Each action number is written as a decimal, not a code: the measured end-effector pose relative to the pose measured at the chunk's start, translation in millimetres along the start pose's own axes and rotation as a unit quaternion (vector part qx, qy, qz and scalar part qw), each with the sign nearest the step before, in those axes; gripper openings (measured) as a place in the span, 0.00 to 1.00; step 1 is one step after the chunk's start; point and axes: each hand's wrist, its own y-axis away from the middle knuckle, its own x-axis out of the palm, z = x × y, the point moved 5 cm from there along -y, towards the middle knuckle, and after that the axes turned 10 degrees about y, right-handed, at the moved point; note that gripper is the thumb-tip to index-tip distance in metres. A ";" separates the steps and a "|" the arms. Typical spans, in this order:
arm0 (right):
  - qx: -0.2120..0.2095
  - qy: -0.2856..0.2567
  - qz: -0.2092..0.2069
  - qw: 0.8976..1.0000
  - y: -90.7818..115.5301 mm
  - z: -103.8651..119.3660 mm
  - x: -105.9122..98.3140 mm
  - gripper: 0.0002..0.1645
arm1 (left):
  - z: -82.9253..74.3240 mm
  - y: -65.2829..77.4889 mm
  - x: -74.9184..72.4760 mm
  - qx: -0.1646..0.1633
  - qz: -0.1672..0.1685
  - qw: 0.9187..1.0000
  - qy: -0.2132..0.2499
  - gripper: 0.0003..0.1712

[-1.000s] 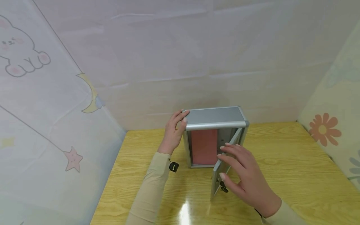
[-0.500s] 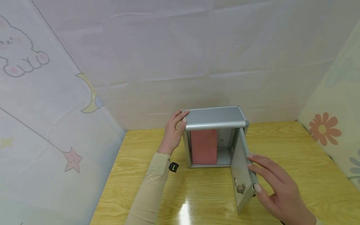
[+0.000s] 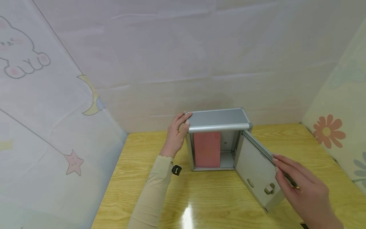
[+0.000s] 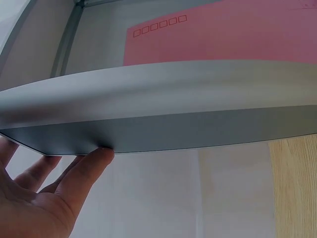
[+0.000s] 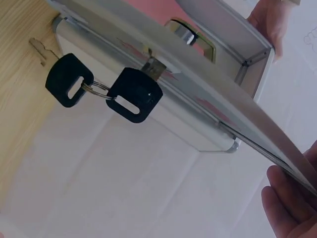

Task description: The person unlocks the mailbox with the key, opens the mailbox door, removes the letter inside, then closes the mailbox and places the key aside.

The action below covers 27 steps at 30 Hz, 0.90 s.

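Note:
On the table stands a silver-edged grey box (image 3: 218,117), its hinged door (image 3: 253,162) swung wide to the right. Inside, a pink envelope (image 3: 207,149) stands upright against the left part; printed small squares show in the left wrist view. My left hand (image 3: 173,136) holds the box's upper left corner. My right hand (image 3: 310,190) pinches the door's free edge between thumb and fingers. A lock latch (image 3: 269,189) sits on the door's inner face. In the right wrist view, black-headed keys (image 5: 134,94) hang on a ring at the door's outer face, one in the lock.
The wooden table (image 3: 143,165) extends around the box on both sides and in front. A pale cloth wall (image 3: 171,63) rises behind it. Side walls carry printed figures: a moon (image 3: 92,98) and star at left, a flower (image 3: 330,131) at right.
My right hand has moved rightward, swinging the door further open and exposing its inner face, latch and more of the box's interior. My left hand has stayed on the corner.

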 end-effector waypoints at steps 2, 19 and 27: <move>0.006 0.010 0.014 1.000 0.6 -3.8 -1.4 0.23 | 0.6 0.2 0.0 -0.002 0.000 1.000 0.001 0.27; 0.038 0.055 0.082 0.994 -1.4 -35.9 -6.8 0.29 | 0.8 0.9 0.0 -0.001 0.002 1.000 0.003 0.27; 0.038 0.057 0.089 0.994 -1.3 -48.0 -6.8 0.30 | -0.2 -0.3 0.4 0.003 -0.004 1.000 -0.001 0.26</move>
